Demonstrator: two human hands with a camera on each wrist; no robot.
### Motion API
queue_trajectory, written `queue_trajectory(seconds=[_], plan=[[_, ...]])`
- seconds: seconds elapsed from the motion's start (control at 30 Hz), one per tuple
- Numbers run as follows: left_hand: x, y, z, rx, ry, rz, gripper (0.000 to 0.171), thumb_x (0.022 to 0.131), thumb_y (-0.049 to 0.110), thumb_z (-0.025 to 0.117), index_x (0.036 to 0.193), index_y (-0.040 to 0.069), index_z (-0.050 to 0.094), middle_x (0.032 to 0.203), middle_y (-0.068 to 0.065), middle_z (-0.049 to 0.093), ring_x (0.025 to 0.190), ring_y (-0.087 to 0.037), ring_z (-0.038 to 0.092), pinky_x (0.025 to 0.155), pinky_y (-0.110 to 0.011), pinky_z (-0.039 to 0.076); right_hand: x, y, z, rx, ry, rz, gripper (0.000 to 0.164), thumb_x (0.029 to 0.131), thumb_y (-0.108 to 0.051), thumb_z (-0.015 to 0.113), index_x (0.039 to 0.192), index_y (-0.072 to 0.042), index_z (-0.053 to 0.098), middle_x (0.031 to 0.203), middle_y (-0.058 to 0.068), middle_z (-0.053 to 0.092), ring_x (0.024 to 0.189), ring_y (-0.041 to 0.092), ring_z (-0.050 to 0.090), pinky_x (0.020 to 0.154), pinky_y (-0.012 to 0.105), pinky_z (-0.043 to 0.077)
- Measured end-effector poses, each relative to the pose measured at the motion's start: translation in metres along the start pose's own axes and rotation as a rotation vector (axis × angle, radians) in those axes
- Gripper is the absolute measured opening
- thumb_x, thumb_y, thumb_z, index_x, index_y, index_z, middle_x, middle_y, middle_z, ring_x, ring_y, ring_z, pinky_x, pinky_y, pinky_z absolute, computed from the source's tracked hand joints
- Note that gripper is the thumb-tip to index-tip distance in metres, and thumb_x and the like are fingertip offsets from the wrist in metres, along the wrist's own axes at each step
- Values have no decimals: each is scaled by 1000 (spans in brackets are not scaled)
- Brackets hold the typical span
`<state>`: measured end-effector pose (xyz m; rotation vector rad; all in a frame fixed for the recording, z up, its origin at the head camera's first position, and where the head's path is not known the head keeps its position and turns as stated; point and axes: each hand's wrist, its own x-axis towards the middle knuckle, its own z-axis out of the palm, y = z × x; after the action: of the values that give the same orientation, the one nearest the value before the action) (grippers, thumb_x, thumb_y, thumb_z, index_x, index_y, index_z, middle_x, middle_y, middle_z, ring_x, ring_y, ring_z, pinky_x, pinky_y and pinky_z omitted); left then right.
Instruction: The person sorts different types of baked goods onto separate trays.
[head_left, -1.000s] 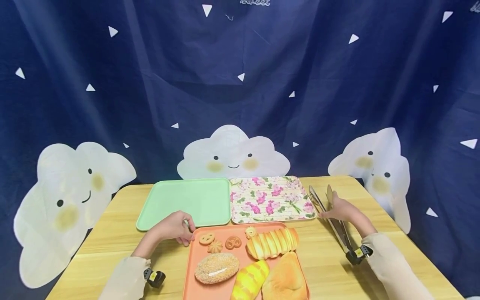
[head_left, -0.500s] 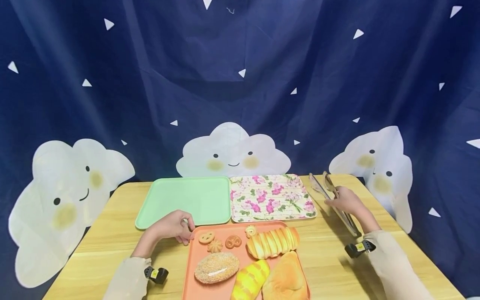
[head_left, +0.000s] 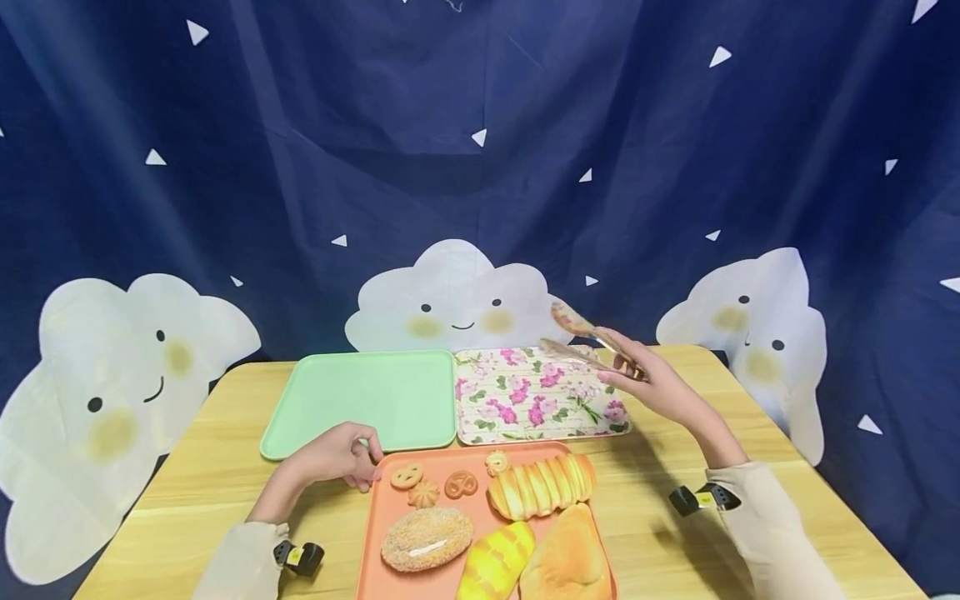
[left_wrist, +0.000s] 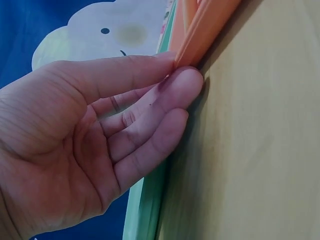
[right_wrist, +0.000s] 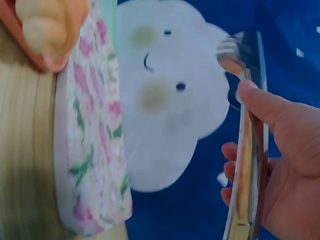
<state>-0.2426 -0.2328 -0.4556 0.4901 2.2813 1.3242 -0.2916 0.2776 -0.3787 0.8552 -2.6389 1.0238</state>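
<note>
Our right hand (head_left: 648,379) is curled round the metal tongs (head_left: 573,320), thumb on 1 side and fingers on the other, with no real squeeze going on: the 2 tips are spread apart and we see nothing between them. The tongs hang in the air beyond the far right corner of the orange tray (head_left: 412,587). Our left hand (head_left: 330,454) has thumb and index finger pinching that tray's far left corner, other fingers loosely bent.

Tips for this bit, imo: we'd press just hard enough with the thumb that the tongs don't twist, and let the spring do the opening. A light pinch on the corner looks like plenty; lift it and stuff could slide.

On the orange tray, 4 small cookies (head_left: 424,493) sit along the far end, and nearer us there are 4 bigger breads, like the seeded oval bread (head_left: 427,540) on the left and the striped loaf (head_left: 543,487) at far right. The breads at right crowd each other, so we'd go in from above with the tips wide. The cookies probably need a finer, flatter grab.

Past the orange tray's far edge are the green tray (head_left: 363,404), to the left, and the floral tray (head_left: 525,408), to the right, worth clearing with the tongs held high.
</note>
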Motion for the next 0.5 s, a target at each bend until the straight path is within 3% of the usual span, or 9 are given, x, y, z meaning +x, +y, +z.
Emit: queue_trajectory(seconds=[0.23, 0.4, 0.5], plan=[[1, 0, -1, -2, -9, 17, 11, 84, -4, 65, 94, -6, 62, 78, -13, 74, 66, -21, 71, 63, -34, 59, 4, -27, -4, -19, -129, -26, 57, 90, -24, 78, 139, -3, 59, 99, 5, 69, 76, 7, 55, 66, 26, 48], [1, -2, -2, -30, -22, 31, 10, 85, -4, 65, 95, -7, 62, 78, -15, 74, 66, -21, 71, 63, -35, 60, 2, -33, -9, -8, -319, -86, 52, 86, -26, 82, 129, -1, 66, 90, 1, 67, 75, 4, 54, 64, 24, 48], [-1, -3, -2, -50, -29, 36, 11, 87, -3, 66, 95, -8, 61, 77, -18, 73, 66, -21, 70, 63, -35, 60, 0, -34, -9, 10, -422, -116, 50, 86, -28, 81, 127, -2, 68, 96, 0, 69, 83, 7, 59, 69, 23, 51]])
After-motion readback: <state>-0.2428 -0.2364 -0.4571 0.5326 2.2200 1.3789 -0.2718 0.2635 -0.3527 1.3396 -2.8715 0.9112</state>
